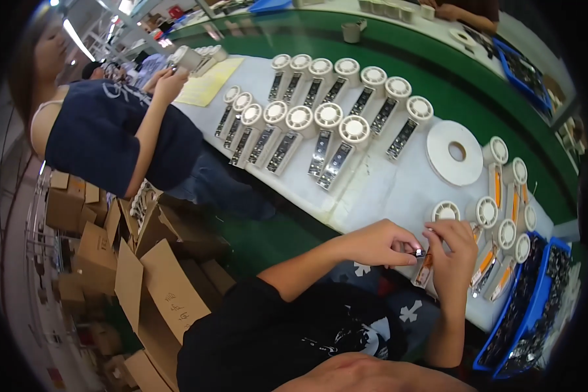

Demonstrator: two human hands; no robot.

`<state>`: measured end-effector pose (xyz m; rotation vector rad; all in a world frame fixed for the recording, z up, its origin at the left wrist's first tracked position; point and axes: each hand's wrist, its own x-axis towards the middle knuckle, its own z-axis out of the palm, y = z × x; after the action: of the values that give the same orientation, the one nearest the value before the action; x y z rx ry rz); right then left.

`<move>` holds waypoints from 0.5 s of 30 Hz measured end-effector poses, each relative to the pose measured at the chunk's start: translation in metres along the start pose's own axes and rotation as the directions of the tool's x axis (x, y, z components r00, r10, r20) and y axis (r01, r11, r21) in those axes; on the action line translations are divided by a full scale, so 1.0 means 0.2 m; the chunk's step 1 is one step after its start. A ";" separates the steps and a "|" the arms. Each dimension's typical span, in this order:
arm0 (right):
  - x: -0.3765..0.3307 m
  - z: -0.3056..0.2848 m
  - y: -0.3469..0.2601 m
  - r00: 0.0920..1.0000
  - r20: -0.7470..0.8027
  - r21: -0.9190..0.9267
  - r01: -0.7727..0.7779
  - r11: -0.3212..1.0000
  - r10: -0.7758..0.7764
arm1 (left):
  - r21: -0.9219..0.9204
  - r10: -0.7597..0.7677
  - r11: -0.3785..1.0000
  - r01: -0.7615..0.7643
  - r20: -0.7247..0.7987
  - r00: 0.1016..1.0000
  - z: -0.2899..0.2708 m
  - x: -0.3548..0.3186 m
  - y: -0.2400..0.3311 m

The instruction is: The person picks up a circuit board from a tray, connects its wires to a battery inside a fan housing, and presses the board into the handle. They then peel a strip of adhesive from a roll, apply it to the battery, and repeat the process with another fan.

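Nearest the camera is my black shirt (261, 333), its printed front toward the table. Far left, a co-worker in a navy shirt (101, 127) stands at the table with both hands raised in front. Between us, an open box (170, 294) stands low with its brown flaps spread. A yellow sheet (206, 88) lies on the white table (382, 196) beyond the co-worker.

To its right, white fans (299, 118) lie in two slanting rows, round grilles toward the far side, dark circuit boards showing along their handles. Past them, a grey cup (351, 32) stands on the green surface (405, 55).

My left hand (379, 242) is over the near table edge, thumb and forefinger pinched on a small dark part (419, 253) with a shiny spot. That part sits between my two hands. Just beyond, a near fan (445, 211) lies partly hidden by my right hand (455, 251), which is raised with fingers curled and tips close together; I cannot tell whether it grips anything.

Behind lies a white roll (444, 153), flat, with a round hole. Further right, more fans carry orange strips (497, 187) along their handles, and blue bins (539, 284) full of dark pieces sit at the table's end.
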<state>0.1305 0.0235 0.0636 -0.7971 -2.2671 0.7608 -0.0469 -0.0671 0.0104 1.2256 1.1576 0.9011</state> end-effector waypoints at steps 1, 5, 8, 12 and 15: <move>-0.01 -0.01 0.02 0.998 -0.013 0.087 -0.064 0.994 0.065 | -0.122 -0.029 0.992 0.026 -0.025 0.999 0.00 0.00 -0.01; -0.05 0.00 0.05 0.955 -0.065 0.269 -0.263 0.927 0.290 | -0.423 -0.071 0.905 0.038 -0.061 0.996 0.02 0.00 -0.04; -0.04 -0.01 0.06 0.971 -0.124 0.186 -0.178 0.966 0.202 | -0.537 -0.056 0.843 0.008 -0.073 0.996 0.02 0.02 -0.05; -0.06 -0.01 0.01 0.983 -0.094 -0.116 0.147 0.982 -0.158 | -0.552 -0.042 0.834 -0.006 -0.073 0.996 0.07 0.01 -0.02; -0.08 0.00 0.01 0.976 -0.107 -0.173 0.168 0.971 -0.188 | -0.526 -0.061 0.850 -0.011 -0.118 0.991 0.08 0.00 -0.02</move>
<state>0.1406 0.0135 0.0566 -0.6820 -2.2727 0.4362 -0.0319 -0.0717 0.0068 0.7065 0.9333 1.1979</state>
